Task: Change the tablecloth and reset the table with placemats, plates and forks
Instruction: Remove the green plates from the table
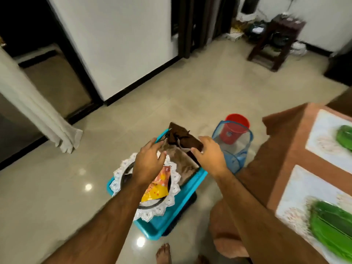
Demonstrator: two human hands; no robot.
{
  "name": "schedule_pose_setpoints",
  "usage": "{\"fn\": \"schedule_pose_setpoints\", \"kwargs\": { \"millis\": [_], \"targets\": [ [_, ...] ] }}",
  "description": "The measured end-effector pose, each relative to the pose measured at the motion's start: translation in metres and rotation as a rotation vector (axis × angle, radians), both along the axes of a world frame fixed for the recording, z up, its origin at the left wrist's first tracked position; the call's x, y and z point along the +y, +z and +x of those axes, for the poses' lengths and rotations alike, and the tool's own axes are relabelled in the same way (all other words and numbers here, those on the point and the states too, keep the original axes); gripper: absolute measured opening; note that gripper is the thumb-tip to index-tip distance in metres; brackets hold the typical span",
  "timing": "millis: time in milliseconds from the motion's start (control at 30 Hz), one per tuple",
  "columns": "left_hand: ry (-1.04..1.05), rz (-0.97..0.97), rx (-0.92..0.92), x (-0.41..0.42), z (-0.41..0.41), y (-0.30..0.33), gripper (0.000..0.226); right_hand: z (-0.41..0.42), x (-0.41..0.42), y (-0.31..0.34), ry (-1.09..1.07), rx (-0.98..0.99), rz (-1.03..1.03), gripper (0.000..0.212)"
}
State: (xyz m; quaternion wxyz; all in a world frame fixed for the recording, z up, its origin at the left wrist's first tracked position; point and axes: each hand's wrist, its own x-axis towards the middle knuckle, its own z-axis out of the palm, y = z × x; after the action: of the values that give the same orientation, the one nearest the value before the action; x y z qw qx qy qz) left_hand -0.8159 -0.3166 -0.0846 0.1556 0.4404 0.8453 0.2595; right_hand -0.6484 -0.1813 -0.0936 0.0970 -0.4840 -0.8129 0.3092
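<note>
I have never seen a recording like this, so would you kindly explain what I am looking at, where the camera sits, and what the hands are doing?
There is no machine here: a person wears one wide-angle camera on the head, which looks forward and down, so you see that person's own arms. Both hands reach over a blue tray standing on the floor. The left hand and the right hand are at a folded brown cloth on it; motion blur hides whether they grip it. Beside the cloth lie a white lacy mat and a yellow-orange packet. At right is the table, draped in brown, with pale placemats and green leaf-shaped plates. A red bucket stands behind.
</note>
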Motion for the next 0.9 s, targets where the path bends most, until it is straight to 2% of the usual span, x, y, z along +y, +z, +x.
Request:
{"fn": "schedule_pose_setpoints", "kwargs": {
  "millis": [167,333,433,500,700,900],
  "targets": [
    [-0.338,0.03,0.033,0.07,0.069,0.058,0.038,0.105,0.016,0.072,-0.178,-0.053,0.083,0.049],
    [-0.623,0.069,-0.105,0.121,0.192,0.09,0.027,0.249,0.006,0.106,-0.529,-0.003,0.098,0.039],
    [-0.756,0.045,-0.189,0.142,0.261,0.088,0.027,0.326,-0.01,0.106,-0.721,0.031,0.061,0.033],
    [-0.775,0.011,-0.227,0.149,0.286,0.085,0.03,0.355,-0.018,0.101,-0.797,0.047,0.024,0.032],
    [-0.952,-0.081,-0.199,0.174,0.4,0.072,0.04,0.462,-0.04,0.077,-1.024,0.085,-0.085,0.036],
    [-1.048,-0.226,-0.107,0.191,0.457,0.046,0.055,0.502,-0.05,0.047,-1.182,0.151,-0.206,0.036]
  ]
}}
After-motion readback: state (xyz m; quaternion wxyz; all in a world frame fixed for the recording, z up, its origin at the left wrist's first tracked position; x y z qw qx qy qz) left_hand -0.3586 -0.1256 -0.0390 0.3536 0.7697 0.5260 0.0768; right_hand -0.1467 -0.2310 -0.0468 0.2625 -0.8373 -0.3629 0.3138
